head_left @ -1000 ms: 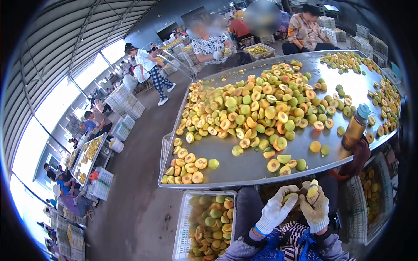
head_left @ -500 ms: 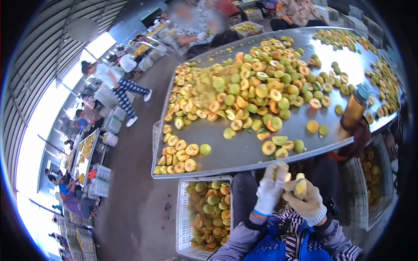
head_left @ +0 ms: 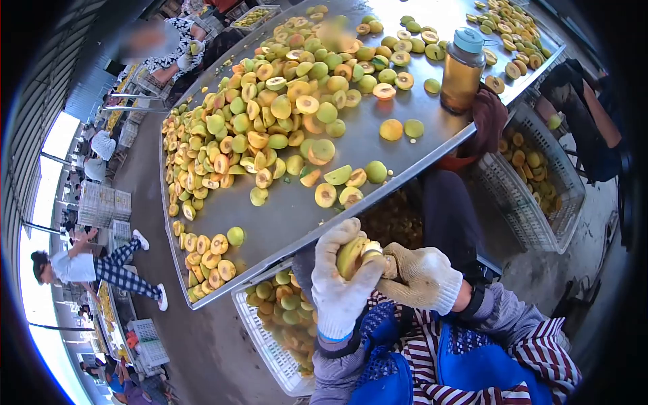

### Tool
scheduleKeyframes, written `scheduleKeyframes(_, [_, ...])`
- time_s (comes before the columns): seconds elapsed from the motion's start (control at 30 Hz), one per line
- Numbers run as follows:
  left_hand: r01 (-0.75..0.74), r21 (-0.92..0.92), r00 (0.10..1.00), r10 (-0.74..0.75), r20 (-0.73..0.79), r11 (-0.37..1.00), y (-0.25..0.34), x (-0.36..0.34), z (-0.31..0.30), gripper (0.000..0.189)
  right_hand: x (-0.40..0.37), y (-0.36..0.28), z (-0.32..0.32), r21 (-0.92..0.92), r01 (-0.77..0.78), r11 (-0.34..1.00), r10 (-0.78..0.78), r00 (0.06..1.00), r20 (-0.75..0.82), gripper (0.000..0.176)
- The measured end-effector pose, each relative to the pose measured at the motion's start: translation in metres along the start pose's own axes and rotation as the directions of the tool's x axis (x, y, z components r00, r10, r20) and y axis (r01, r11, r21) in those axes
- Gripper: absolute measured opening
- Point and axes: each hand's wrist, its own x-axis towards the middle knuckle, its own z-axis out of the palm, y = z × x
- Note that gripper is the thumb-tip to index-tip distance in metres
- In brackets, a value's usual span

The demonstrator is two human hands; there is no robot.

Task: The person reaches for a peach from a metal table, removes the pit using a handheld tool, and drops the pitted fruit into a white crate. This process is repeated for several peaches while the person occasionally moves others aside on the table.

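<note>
In the head view, my left hand (head_left: pixel 341 283), in a white knitted glove, is closed around a yellow-green peach (head_left: pixel 349 260) in front of my lap. My right hand (head_left: pixel 422 278), in a dirtier tan-stained glove, presses against the fruit from the right. Its fingers are wrapped round a small tool with a pale, shiny curved end (head_left: pixel 370 250) touching the peach; most of this tool is hidden by the glove. Just beyond both hands is the metal table (head_left: pixel 283 223), bearing a large heap of halved peaches (head_left: pixel 270 101). Some halves (head_left: pixel 209 260) sit cut side up at its left corner.
A bottle (head_left: pixel 463 71) with a blue lid stands near the table edge beside a dark red cloth (head_left: pixel 489 111). White crates of peaches flank me at left (head_left: pixel 270 358) and right (head_left: pixel 533 209). A person in checked trousers (head_left: pixel 128 273) is on the floor at left.
My view has turned to the right and closer to the table. My hands have come together, the right hand's tool now against the peach. The person in checked trousers has a different stride.
</note>
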Motion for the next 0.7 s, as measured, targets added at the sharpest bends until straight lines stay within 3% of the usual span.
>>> scheduleKeyframes(0.03, [-0.136,0.335,0.991,0.122,0.062,0.932,0.009,0.002,-0.003,0.044,0.001,0.003,0.000,-0.016,-0.022,1.000,0.022,1.000,0.004,0.030])
scheduleKeyframes(0.13, [0.016,0.169,0.993,0.005,-0.119,0.985,-0.010,0.006,0.003,0.043,-0.001,0.010,0.003,0.022,-0.031,0.999,0.029,0.998,0.054,0.029])
scheduleKeyframes(0.2, [0.058,-0.256,0.994,-0.080,-0.076,0.965,-0.020,0.011,-0.001,0.039,-0.002,0.007,0.000,0.072,-0.061,0.996,0.053,0.993,0.106,0.029])
scheduleKeyframes(0.27, [0.111,-0.439,0.989,-0.141,-0.038,0.892,-0.023,0.011,-0.005,0.047,-0.004,0.007,-0.006,0.227,-0.057,0.972,0.034,0.994,0.106,0.029])
scheduleKeyframes(0.37, [0.082,-0.453,0.994,-0.105,-0.026,0.888,-0.015,0.006,0.003,0.053,-0.004,0.007,-0.008,0.265,-0.056,0.963,0.025,0.993,0.119,0.029])
scheduleKeyframes(0.47, [-0.072,-0.195,0.995,0.084,0.053,0.978,-0.008,-0.002,0.012,0.053,-0.004,0.006,-0.009,0.219,-0.057,0.974,0.022,0.987,0.159,0.031])
scheduleKeyframes(0.6, [0.094,-0.450,0.993,-0.115,-0.019,0.888,-0.012,-0.002,0.008,0.057,-0.004,0.003,-0.011,0.270,-0.085,0.959,0.039,0.984,0.172,0.035])
scheduleKeyframes(0.7, [0.078,-0.350,0.994,-0.100,-0.045,0.933,-0.015,-0.006,0.013,0.057,-0.006,0.006,-0.009,0.280,-0.062,0.958,0.018,0.987,0.158,0.037])
